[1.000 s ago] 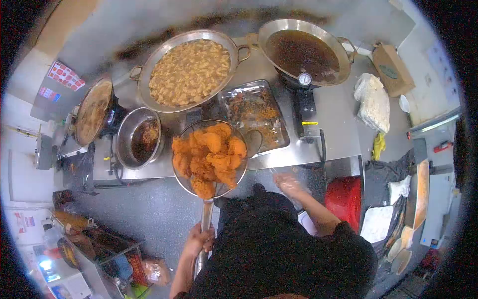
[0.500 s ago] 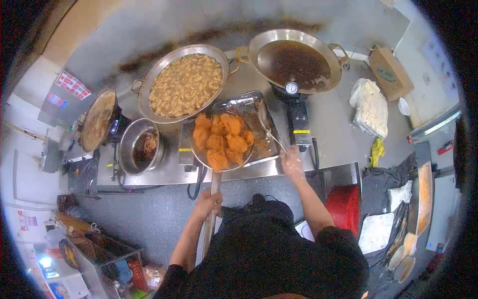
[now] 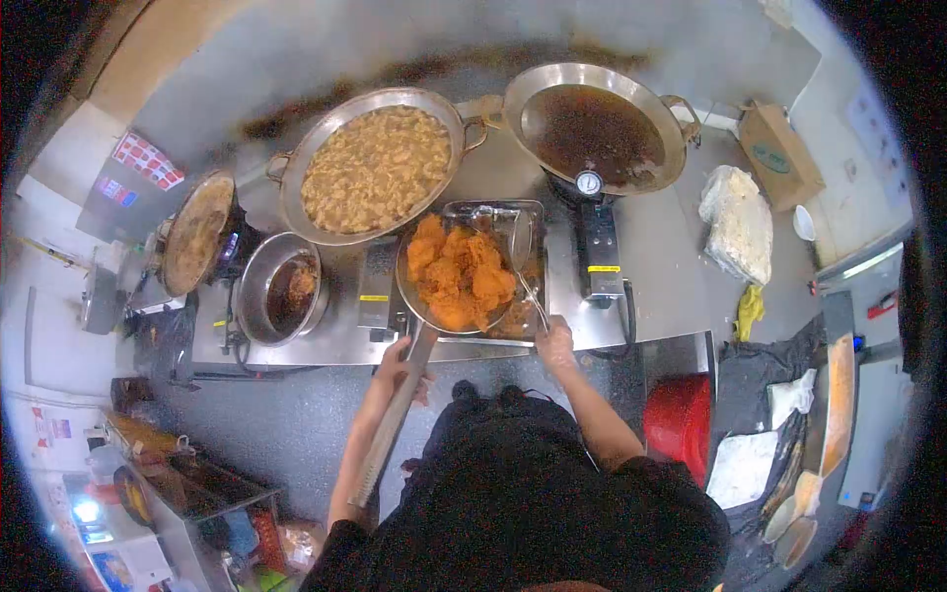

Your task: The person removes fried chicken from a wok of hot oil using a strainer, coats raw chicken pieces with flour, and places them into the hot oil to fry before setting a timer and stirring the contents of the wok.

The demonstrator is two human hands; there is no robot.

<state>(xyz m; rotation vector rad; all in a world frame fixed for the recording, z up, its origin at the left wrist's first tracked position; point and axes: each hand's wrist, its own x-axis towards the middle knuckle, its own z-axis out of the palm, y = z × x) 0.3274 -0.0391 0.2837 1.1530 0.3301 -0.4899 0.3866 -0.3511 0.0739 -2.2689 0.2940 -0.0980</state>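
My left hand [image 3: 391,373] is closed round the long flat handle of a skimmer [image 3: 393,419]. Orange-brown fried chicken pieces [image 3: 462,276] are heaped in the skimmer's round bowl, over the left part of a metal tray [image 3: 538,210]. In my right hand [image 3: 555,345] are metal tongs [image 3: 522,245], gripped near the handle end. Their head lies over the tray, just right of the chicken, apparently not closed on any piece. The heap and the skimmer hide much of the tray.
Behind the tray stand a wide pan of bubbling frying food [image 3: 375,173] and a pan of dark oil [image 3: 592,133] with a dial thermometer [image 3: 589,184]. A steel bowl [image 3: 258,318] is at left. A white wrapped block [image 3: 738,227] and yellow glove [image 3: 750,311] lie right.
The skimmer with the chicken has shifted right, and its handle slants more. My left hand has moved up the handle. My right hand has moved left and down, bringing the tongs nearer the chicken.
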